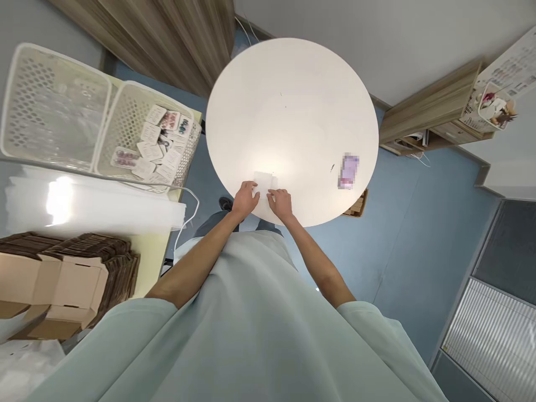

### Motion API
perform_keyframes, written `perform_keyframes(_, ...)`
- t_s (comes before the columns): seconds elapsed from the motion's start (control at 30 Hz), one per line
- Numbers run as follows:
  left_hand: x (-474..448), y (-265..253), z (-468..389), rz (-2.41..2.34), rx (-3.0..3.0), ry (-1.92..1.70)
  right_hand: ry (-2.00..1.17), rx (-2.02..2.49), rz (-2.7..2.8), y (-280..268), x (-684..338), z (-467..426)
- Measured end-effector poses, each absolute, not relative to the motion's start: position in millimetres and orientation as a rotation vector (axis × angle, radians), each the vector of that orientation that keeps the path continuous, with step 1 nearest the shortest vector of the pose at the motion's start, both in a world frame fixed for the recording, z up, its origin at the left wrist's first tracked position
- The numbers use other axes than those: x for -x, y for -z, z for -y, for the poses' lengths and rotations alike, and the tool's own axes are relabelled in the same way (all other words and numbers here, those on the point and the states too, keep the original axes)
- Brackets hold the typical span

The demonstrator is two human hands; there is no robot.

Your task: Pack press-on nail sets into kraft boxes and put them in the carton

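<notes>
A small, thin white sheet (263, 181), whose material I cannot make out, lies near the front edge of the round white table (293, 111). My left hand (246, 199) is at its left side, with bent fingers and thumb closed on that edge. Opposite it, my right hand (280, 203) has its thumb and forefinger closed on the lower right side of the sheet. A small pale patch beside the sheet is too faint to tell apart from the tabletop.
A blurred purple and pink item (349, 171) rests on the table's right side. To the left, white baskets (119, 106) hold clear plastic pieces and small printed packs. A white roll (125, 209) and stacked cardboard boxes (90, 282) are nearby. A wooden cabinet (435, 111) stands right.
</notes>
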State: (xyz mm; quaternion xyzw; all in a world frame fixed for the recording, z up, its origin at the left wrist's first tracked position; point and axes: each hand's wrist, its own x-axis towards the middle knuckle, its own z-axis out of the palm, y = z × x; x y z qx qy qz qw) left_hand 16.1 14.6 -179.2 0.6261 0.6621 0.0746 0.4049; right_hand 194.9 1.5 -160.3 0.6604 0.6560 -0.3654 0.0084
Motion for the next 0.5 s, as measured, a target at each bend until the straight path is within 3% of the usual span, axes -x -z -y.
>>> perform_keyframes(0.27, 45, 177, -33, -1.728, -1.628, -0.076, 1.21, -1.896, -2.129, 166, -120, -25)
perform_keyframes(0.5, 58, 154, -25, -1.764, -1.586, -0.165, 1.302, -1.889, -2.176, 160, -115, -28)
